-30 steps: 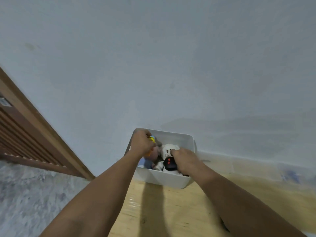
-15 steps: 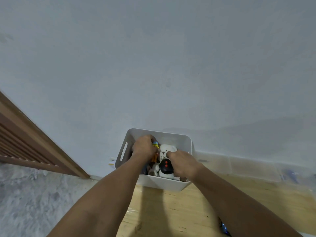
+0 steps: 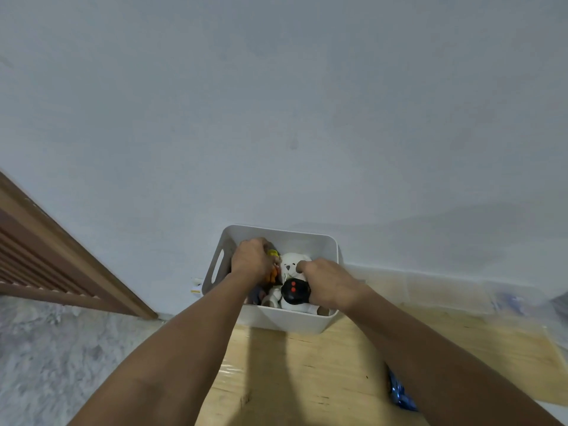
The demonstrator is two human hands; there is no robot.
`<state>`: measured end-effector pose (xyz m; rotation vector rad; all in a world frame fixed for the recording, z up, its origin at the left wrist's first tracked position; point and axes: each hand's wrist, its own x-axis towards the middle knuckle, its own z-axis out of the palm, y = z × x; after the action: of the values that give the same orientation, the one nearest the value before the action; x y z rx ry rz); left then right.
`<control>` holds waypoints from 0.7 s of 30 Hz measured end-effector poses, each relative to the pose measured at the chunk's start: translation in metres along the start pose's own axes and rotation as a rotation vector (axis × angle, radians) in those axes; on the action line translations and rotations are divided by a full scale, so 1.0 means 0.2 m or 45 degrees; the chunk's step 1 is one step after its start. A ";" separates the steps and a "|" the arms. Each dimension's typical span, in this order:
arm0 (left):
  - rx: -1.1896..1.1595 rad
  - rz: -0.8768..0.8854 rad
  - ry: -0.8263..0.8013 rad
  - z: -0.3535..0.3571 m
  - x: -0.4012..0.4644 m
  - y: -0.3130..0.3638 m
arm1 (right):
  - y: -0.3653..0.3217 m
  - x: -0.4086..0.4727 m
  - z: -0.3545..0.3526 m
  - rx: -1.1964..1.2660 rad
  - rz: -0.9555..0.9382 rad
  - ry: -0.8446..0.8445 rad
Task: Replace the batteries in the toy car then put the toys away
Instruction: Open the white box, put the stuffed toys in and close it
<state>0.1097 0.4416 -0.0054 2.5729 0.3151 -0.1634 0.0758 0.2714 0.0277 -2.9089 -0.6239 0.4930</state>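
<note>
- Hands reach together into a white bin (image 3: 270, 321) at lower centre of the frame; it stands on a pale wooden surface (image 3: 292, 379) against a grey-white wall (image 3: 276, 103).
- Left hand (image 3: 252, 262) sits in the upper left part of the bin, knuckles up, fingers curled down and closed over a yellow and orange toy (image 3: 273, 265) that peeps out at its right edge.
- Right hand (image 3: 329, 282) sits over the bin's right half, with its fingers bent down around a black remote with red buttons (image 3: 295, 292). The remote touches the hand's left edge, but the fingertips are hidden, so a firm grip cannot be told.
- White plush toy (image 3: 292, 264) lies between the two hands, just above the remote, with the right index finger resting on its top.
- Bluish toy (image 3: 256, 295) lies low in the bin beside the left forearm, too blurred to name.
- Toy car cannot be picked out among the bin's contents.
- Blue shiny object (image 3: 399, 392) lies on the wood at lower right, partly under the right forearm.
- Brown slatted wooden panel (image 3: 40, 256) slants across the left edge, above a mottled grey floor (image 3: 61, 364).
</note>
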 end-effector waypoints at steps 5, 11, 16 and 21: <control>-0.043 0.056 0.045 -0.07 -0.08 0.04 | 0.03 -0.08 -0.09 0.157 -0.026 0.233; -0.136 0.238 0.062 -0.10 -0.24 0.25 | 0.16 -0.29 -0.20 0.329 0.081 0.406; -0.176 0.424 0.070 -0.04 -0.43 0.53 | 0.39 -0.54 -0.24 0.355 0.183 0.386; -0.146 0.579 -0.037 0.15 -0.66 0.82 | 0.69 -0.81 -0.14 0.393 0.395 0.326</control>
<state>0.0229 0.2657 0.0751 2.4526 -0.2664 -0.0139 -0.0022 0.0763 0.0750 -2.7115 -0.0533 0.2150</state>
